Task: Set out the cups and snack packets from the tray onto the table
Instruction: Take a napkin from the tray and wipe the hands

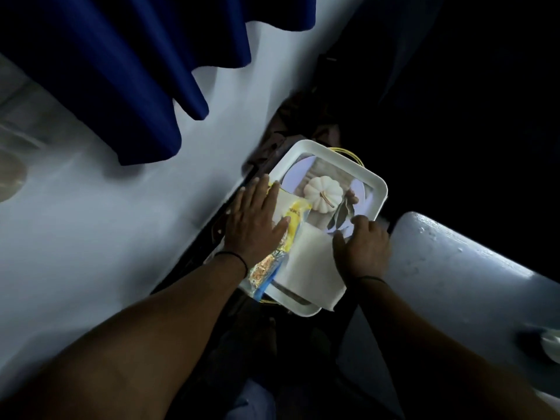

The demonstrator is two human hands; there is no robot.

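A white tray (380,184) with a pumpkin picture on its floor lies in the gap between the table and a chair. A yellow snack packet (298,212) lies along the tray's left side, its lower end sticking out over the rim. My left hand (256,221) lies flat on this packet with fingers spread. A white napkin (306,262) covers the near part of the tray. My right hand (362,248) rests on the napkin's right edge by the tray rim, fingers bent; its grip is unclear. I see no cups in the tray.
The pale table (91,222) runs along the left, with a blue cloth (121,71) hanging over its far part and a blurred round object (12,174) at the left edge. A pale chair seat (454,268) is on the right. A thin gold wire ring (353,154) shows under the tray.
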